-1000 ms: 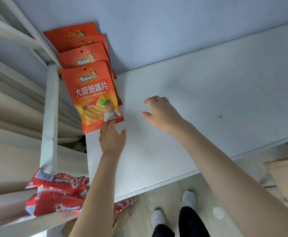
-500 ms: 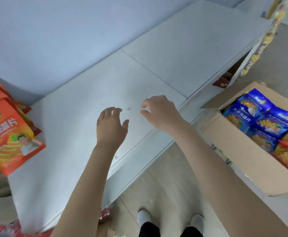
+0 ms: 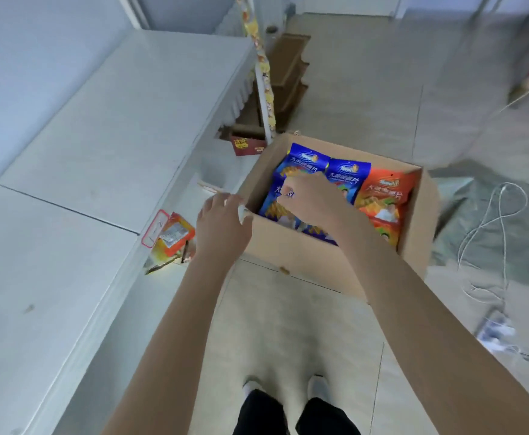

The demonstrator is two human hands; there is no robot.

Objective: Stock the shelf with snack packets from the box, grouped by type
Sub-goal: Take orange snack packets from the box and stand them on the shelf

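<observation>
Inside the cardboard box [image 3: 304, 255], right hand [image 3: 311, 197]: fingers [image 3: 289, 189] curled downward, tips on the upper part of a blue packet [image 3: 274, 204] in the left half of the box. Thumb and forefinger sit close together at the packet; motion blur, so cannot tell whether a grip has closed on it. Wrist and forearm cross the near wall of the box.

Left hand [image 3: 222, 222]: fingers [image 3: 225, 203] relaxed and slightly spread, holding nothing. Fingertips are at the near-left corner of the box rim; contact with the cardboard not resolvable.

Box contents: blue packets [image 3: 308, 158] stacked on the left and middle, orange packets [image 3: 385, 196] on the right, all lying face up and overlapping. Box stands on the tiled floor [image 3: 288, 324], just beside the shelf [image 3: 100, 136].

Shelf: white top board runs along the left of the view. Below its edge, on a lower level, an orange and yellow packet [image 3: 173, 237] lies beside a red-edged tag [image 3: 154, 227]. Further along, a red carton [image 3: 246, 146] sits under the board, and a strip of small snack bags [image 3: 263, 67] hangs at the far post.

Right of the box: a white cable [image 3: 503, 233] loops over the floor to a power strip [image 3: 495, 334]. Two light shoes [image 3: 318, 384] at the bottom of the view.
</observation>
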